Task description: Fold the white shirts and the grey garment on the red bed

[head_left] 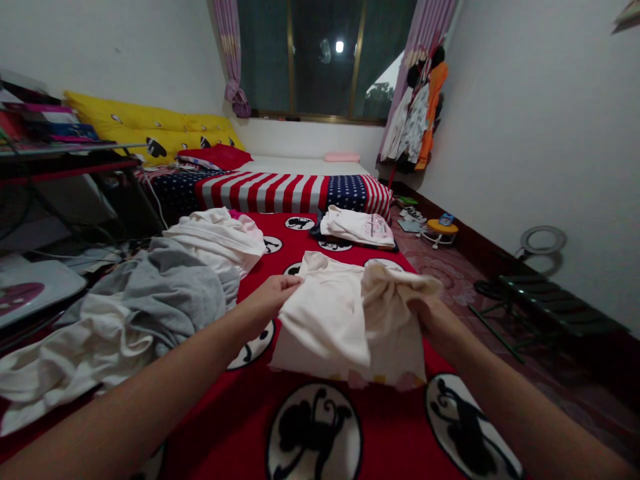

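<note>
Both hands are on a white shirt (325, 327) spread over the red blanket (215, 413) with black-and-white round figures. My left hand (283, 290) pinches the shirt's left edge, fingers pressed together. Its right side is bunched and lifted by my right hand (425, 310), whose fingers are mostly hidden behind the cloth. Beyond it lies a folded white shirt (355, 225) with a printed patch, on top of something dark. To the left is a loose heap with a grey garment (180, 293) and white garments (215, 237).
A bed with a striped, starred cover (280, 193) stands at the back below a window. A cluttered desk (75, 150) is on the left. On the right floor are a yellow stool (443, 228) and a dark slatted bench (555, 307). Clothes hang from a rack (415, 120).
</note>
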Tool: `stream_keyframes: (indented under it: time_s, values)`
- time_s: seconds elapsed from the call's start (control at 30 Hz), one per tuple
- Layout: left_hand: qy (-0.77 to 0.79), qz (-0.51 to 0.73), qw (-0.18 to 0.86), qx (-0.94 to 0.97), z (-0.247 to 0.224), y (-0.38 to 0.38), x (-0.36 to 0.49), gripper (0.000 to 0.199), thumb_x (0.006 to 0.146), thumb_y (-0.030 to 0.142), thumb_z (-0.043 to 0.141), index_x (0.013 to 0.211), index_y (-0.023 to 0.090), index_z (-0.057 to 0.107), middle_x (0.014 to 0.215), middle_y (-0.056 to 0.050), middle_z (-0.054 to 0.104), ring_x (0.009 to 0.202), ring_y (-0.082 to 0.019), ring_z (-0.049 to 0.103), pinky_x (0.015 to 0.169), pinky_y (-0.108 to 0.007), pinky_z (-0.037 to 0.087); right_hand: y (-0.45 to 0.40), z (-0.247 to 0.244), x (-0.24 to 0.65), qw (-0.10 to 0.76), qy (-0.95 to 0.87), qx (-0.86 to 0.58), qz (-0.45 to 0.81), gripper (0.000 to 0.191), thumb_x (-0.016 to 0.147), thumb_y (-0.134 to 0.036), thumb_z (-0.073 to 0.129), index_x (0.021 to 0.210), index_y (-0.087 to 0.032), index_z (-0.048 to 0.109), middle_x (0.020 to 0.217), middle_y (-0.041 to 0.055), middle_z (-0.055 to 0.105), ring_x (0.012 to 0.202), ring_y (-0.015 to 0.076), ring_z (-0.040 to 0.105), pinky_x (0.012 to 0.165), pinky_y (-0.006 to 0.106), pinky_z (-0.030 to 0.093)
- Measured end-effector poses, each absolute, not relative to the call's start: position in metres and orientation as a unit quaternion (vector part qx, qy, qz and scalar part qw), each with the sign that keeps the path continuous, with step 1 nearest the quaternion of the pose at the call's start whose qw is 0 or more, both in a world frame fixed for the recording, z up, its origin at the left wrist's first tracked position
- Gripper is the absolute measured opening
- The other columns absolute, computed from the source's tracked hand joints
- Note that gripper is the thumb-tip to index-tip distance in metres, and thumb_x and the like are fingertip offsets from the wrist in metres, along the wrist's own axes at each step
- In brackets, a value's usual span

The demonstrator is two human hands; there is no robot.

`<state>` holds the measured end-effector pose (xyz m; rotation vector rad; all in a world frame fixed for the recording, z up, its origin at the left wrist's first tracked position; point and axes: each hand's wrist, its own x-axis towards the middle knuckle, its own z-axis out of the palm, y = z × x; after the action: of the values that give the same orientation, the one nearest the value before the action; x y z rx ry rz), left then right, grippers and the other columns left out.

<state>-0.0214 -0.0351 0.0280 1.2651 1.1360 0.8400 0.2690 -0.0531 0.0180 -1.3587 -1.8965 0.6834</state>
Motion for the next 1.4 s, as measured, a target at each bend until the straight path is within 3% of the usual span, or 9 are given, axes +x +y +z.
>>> stream_keyframes:
  time_s: [0.17,0.4,0.5,0.6,0.7,0.83,1.03,1.27,1.4]
  values:
    - [0.495,0.363,0.709,0.346,-0.012,-0.005,-0.014,0.043,0.067,0.054,0.070,0.082,0.014,0.064,0.071,-0.006,0.069,0.066,-0.018,0.064,0.064,-0.026,0.050,-0.023,-0.025,0.267,0.417,-0.498,-0.571,0.501,0.039,0.078,-0.046,0.058,0.099,-0.013,0.064,0.083,0.0128,0.073,0.068,0.0238,0.070,0.062,0.035,0.056]
    - [0.460,0.357,0.710,0.396,-0.018,-0.043,-0.024,0.054,0.053,0.028,0.083,0.101,0.012,0.063,0.087,-0.006,0.071,0.066,-0.015,0.064,0.056,-0.021,0.046,-0.060,-0.031,0.274,0.469,-0.408,-0.529,0.578,0.067,0.059,-0.034,0.080,0.118,-0.018,0.054,0.095,0.0079,0.072,0.077,0.0224,0.070,0.067,0.031,0.055]
    - [0.457,0.292,0.719,0.434,-0.018,-0.051,-0.034,0.046,0.056,0.030,0.082,0.096,0.013,0.065,0.082,-0.004,0.069,0.061,-0.012,0.060,0.051,-0.019,0.042,-0.071,-0.028,0.280,0.419,-0.434,-0.520,0.605,0.062,0.060,-0.036,0.080,0.115,-0.019,0.056,0.094,0.0056,0.072,0.074,0.0194,0.069,0.064,0.027,0.053]
    - [0.477,0.206,0.714,0.469,-0.018,-0.054,-0.046,0.038,0.059,0.040,0.080,0.079,0.012,0.065,0.069,-0.001,0.064,0.056,-0.009,0.056,0.051,-0.017,0.041,-0.074,-0.027,0.299,0.292,-0.523,-0.557,0.575,0.037,0.068,-0.048,0.072,0.084,-0.017,0.063,0.069,0.0016,0.068,0.053,0.0139,0.062,0.047,0.022,0.044]
    - [0.525,0.196,0.654,0.509,-0.015,-0.043,-0.050,0.043,0.061,0.053,0.076,0.068,0.014,0.059,0.052,0.005,0.052,0.044,-0.007,0.045,0.044,-0.016,0.035,-0.059,-0.013,0.314,0.235,-0.626,-0.617,0.415,0.040,0.077,-0.055,0.059,0.063,-0.018,0.059,0.053,-0.0001,0.059,0.043,0.0117,0.053,0.042,0.021,0.036]
    - [0.609,0.239,0.498,0.570,-0.012,0.004,-0.041,0.036,0.065,0.049,0.073,0.068,0.015,0.059,0.046,0.005,0.049,0.039,-0.009,0.044,0.040,-0.019,0.034,-0.014,0.022,0.285,0.287,-0.705,-0.608,0.226,0.029,0.080,-0.044,0.056,0.069,-0.019,0.064,0.062,0.0022,0.065,0.052,0.0136,0.057,0.050,0.023,0.041]
    - [0.660,0.293,0.318,0.615,-0.017,0.053,-0.018,0.015,0.067,0.029,0.069,0.069,0.014,0.066,0.058,-0.001,0.063,0.055,-0.015,0.058,0.051,-0.022,0.040,0.050,0.027,0.188,0.317,-0.763,-0.522,0.213,0.012,0.074,-0.021,0.062,0.080,-0.017,0.071,0.082,0.0054,0.073,0.073,0.0176,0.064,0.068,0.027,0.046]
    - [0.574,0.390,0.211,0.689,-0.035,0.038,0.006,0.019,0.065,0.016,0.067,0.084,0.017,0.071,0.080,-0.002,0.071,0.067,-0.015,0.061,0.061,-0.023,0.044,0.072,-0.018,0.157,0.402,-0.746,-0.465,0.255,0.038,0.065,-0.009,0.059,0.100,-0.020,0.070,0.104,0.0050,0.070,0.096,0.0197,0.063,0.083,0.032,0.047]
    - [0.532,0.402,0.230,0.709,-0.037,0.037,0.010,0.029,0.066,0.007,0.060,0.089,0.018,0.073,0.083,-0.002,0.072,0.071,-0.014,0.062,0.064,-0.022,0.045,0.073,-0.034,0.162,0.425,-0.743,-0.439,0.273,0.040,0.064,-0.009,0.051,0.098,-0.018,0.069,0.102,0.0059,0.070,0.090,0.0184,0.064,0.079,0.030,0.048]
